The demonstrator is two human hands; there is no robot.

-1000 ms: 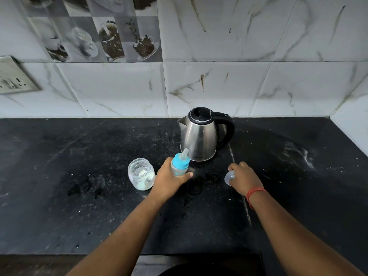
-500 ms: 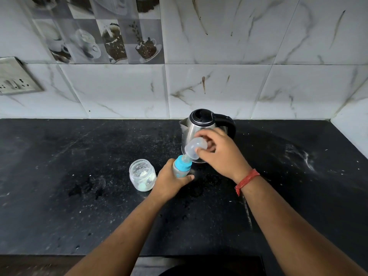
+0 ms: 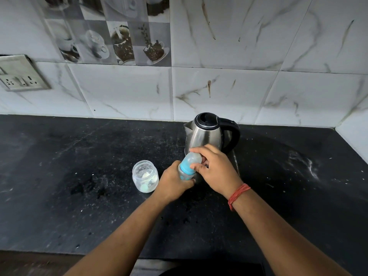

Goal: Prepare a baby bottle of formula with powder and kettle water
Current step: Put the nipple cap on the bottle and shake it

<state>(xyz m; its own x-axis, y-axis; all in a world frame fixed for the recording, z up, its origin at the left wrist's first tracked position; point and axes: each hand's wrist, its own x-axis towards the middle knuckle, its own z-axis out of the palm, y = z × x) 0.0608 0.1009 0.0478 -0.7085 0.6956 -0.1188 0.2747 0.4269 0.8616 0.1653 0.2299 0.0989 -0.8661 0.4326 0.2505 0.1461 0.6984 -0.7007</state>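
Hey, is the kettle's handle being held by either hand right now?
No, the left hand grips the baby bottle and the right hand holds the clear cap on it; the kettle stands untouched behind.

A home kitchen is indicated by a black stone countertop (image 3: pixel 79 176), marble-look wall tiles (image 3: pixel 239 86), an electric kettle (image 3: pixel 207 134) and a wall socket (image 3: pixel 22 76).

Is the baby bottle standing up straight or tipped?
Tipped: the baby bottle leans right in the left hand, capped end toward the kettle.
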